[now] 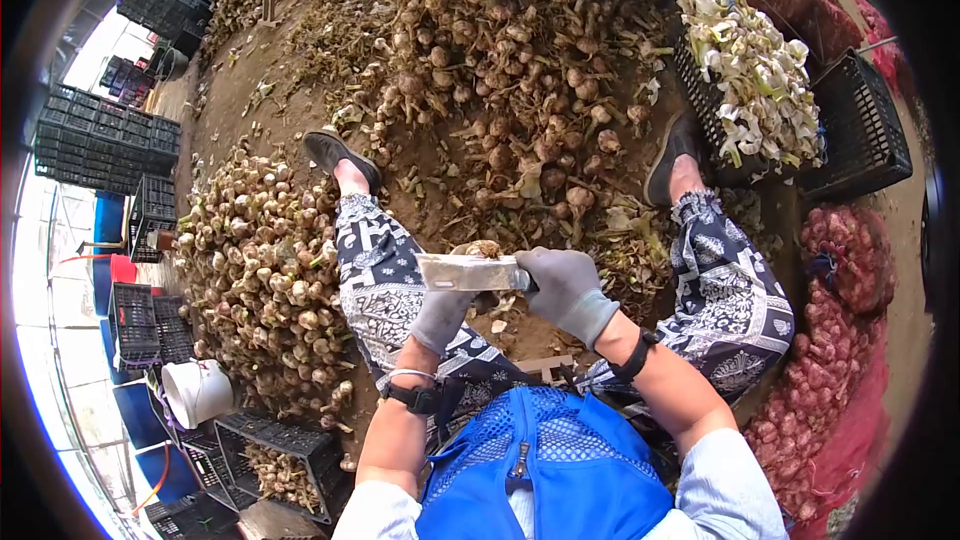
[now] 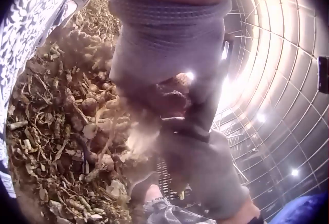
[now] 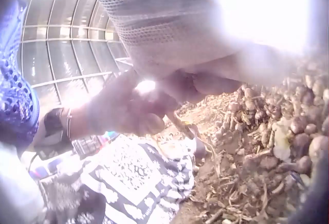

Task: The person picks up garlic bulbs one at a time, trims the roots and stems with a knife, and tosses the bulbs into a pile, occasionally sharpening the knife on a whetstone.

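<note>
Both hands wear grey gloves and meet in front of the blue vest (image 1: pixel 545 470). My right hand (image 1: pixel 565 285) grips the handle of a broad-bladed knife (image 1: pixel 465 272), its pale, worn blade pointing left across the left hand. Held in my left hand (image 1: pixel 440 318) is a garlic bulb (image 1: pixel 485 248), its brown top peeking over the blade's far side. Fingers of the left hand (image 2: pixel 169 54) curl about the bulb (image 2: pixel 175 98) in the left wrist view. Glare washes over the right wrist view, where a thin dry stalk (image 3: pixel 180 124) hangs by the left hand (image 3: pixel 128 108).
Garlic with stems (image 1: pixel 520 70) is heaped ahead between the feet; trimmed bulbs (image 1: pixel 265 270) pile up at left. A crate heaped with pale cut garlic pieces (image 1: pixel 755 80) stands front right. Red net sacks (image 1: pixel 820 370) line the right; black crates (image 1: pixel 105 135) and a white bucket (image 1: pixel 197 392) the left.
</note>
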### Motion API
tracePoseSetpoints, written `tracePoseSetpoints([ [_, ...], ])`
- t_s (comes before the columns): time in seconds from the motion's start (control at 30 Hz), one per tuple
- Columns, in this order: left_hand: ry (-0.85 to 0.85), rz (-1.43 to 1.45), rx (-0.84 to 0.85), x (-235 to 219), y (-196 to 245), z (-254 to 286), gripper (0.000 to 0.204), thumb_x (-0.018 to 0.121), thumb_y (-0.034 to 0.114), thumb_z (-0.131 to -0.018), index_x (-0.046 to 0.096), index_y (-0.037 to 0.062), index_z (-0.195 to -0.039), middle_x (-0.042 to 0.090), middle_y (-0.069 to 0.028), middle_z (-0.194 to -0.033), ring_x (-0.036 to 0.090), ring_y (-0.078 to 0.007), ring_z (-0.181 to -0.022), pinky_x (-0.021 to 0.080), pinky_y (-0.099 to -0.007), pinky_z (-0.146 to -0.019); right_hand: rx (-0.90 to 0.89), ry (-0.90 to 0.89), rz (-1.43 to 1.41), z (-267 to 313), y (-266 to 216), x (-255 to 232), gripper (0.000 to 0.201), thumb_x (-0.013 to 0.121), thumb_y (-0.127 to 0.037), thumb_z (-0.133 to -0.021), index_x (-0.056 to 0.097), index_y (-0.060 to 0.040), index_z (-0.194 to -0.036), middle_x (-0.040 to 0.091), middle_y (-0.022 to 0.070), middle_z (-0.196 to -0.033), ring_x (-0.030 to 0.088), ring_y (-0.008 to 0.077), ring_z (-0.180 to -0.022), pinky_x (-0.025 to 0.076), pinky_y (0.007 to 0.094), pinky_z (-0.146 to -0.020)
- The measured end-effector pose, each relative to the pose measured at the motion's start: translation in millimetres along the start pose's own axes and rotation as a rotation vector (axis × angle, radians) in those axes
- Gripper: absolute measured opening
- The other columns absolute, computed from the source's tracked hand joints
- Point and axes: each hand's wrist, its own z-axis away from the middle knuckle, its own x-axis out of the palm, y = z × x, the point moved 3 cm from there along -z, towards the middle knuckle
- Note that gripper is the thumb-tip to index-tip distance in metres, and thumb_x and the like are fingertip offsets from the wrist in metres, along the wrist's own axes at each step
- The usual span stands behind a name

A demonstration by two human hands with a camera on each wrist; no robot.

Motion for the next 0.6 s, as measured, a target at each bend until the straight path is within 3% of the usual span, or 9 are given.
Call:
tracePoseSetpoints([
  [0.07, 0.005, 0.109, -0.058, 1.4, 4.4, 0.9, 0.043, 0.07, 0.017, -0.094, 0.054, 0.0031, -0.131, 0.067, -0.0031, -0.109, 0.063, -0.0083, -0.087, 0.053, -0.0236, -0.064, -0.024, -0.051, -0.072, -0.5, -1.7, 5.6, 0.02, 0.072, -0.013, -0.071, 0.066, -0.0117, -0.09, 0.067, 0.011, -0.081, 0.066, 0.0346, -0.076, 0.052, 0.0443, -0.064],
  [0.2, 0.036, -0.121, -0.045, -2.4, 4.9, -10.7, 0.043, 0.067, 0.015, -0.093, 0.053, 0.0038, -0.132, 0.067, -0.0019, -0.105, 0.061, -0.0044, -0.082, 0.049, -0.0193, -0.061, -0.026, -0.089, -0.113, -7.8, 5.5, 12.3, 0.017, 0.072, -0.014, -0.073, 0.067, -0.0112, -0.089, 0.067, 0.0118, -0.081, 0.066, 0.0351, -0.077, 0.052, 0.0444, -0.064],
  [0.27, 0.029, 0.093, -0.194, -2.7, -1.6, -11.4, 0.04, 0.065, 0.014, -0.093, 0.054, 0.0043, -0.131, 0.067, -0.0012, -0.103, 0.058, -0.0016, -0.075, 0.045, -0.0169, -0.057, -0.013, -0.081, -0.107, -7.4, 10.4, 17.0, 0.016, 0.07, -0.013, -0.072, 0.066, -0.0115, -0.088, 0.066, 0.0111, -0.08, 0.067, 0.034, -0.076, 0.053, 0.0444, -0.065],
  [0.3, 0.035, 0.156, -0.191, -0.3, -0.2, -14.5, 0.038, 0.062, 0.013, -0.094, 0.055, 0.0048, -0.13, 0.066, -0.0005, -0.098, 0.055, -0.0007, -0.067, 0.041, -0.0159, -0.053, -0.015, -0.069, -0.101, -9.7, 12.2, 17.9, 0.016, 0.069, -0.012, -0.072, 0.065, -0.0117, -0.087, 0.066, 0.0104, -0.078, 0.068, 0.0329, -0.075, 0.054, 0.0444, -0.065],
  [0.4, 0.03, 0.117, -0.125, 6.5, 10.3, -14.2, 0.038, 0.063, 0.014, -0.093, 0.055, 0.0045, -0.13, 0.065, -0.0001, -0.093, 0.053, -0.0018, -0.064, 0.04, -0.0159, -0.053, -0.023, -0.061, -0.151, -7.3, 15.5, 16.3, 0.016, 0.066, -0.014, -0.078, 0.067, -0.0123, -0.093, 0.068, 0.0115, -0.081, 0.069, 0.0326, -0.078, 0.054, 0.0444, -0.068],
  [0.47, -0.009, 0.09, -0.25, 3.1, 18.9, -19.7, 0.049, 0.071, 0.011, -0.079, 0.057, -0.0003, -0.125, 0.064, -0.0023, -0.093, 0.057, -0.0051, -0.07, 0.045, -0.0192, -0.058, 0.379, -0.215, -0.128, -3.5, 49.3, 31.7, 0.018, 0.061, -0.018, -0.085, 0.069, -0.0123, -0.101, 0.071, 0.0138, -0.086, 0.069, 0.0333, -0.082, 0.055, 0.0444, -0.072],
  [0.5, -0.022, 0.123, -0.2, 9.8, 26.0, -21.3, 0.052, 0.069, 0.009, -0.077, 0.056, -0.0015, -0.126, 0.064, -0.003, -0.093, 0.057, -0.0065, -0.07, 0.047, -0.0206, -0.059, 0.562, -0.355, -0.023, -4.9, 79.6, 35.0, 0.022, 0.056, -0.02, -0.09, 0.071, -0.0149, -0.105, 0.072, 0.016, -0.089, 0.07, 0.0345, -0.085, 0.055, 0.0448, -0.073],
  [0.6, -0.003, 0.144, -0.208, 11.1, 37.2, -22.3, 0.057, 0.065, 0.004, -0.076, 0.052, -0.0027, -0.131, 0.065, -0.0034, -0.101, 0.061, -0.0094, -0.08, 0.053, -0.0241, -0.07, 0.572, -0.212, -0.156, 7.3, 95.0, 40.3, 0.02, 0.059, -0.022, -0.089, 0.072, -0.0178, -0.102, 0.071, 0.0165, -0.088, 0.069, 0.0366, -0.083, 0.054, 0.046, -0.072],
])
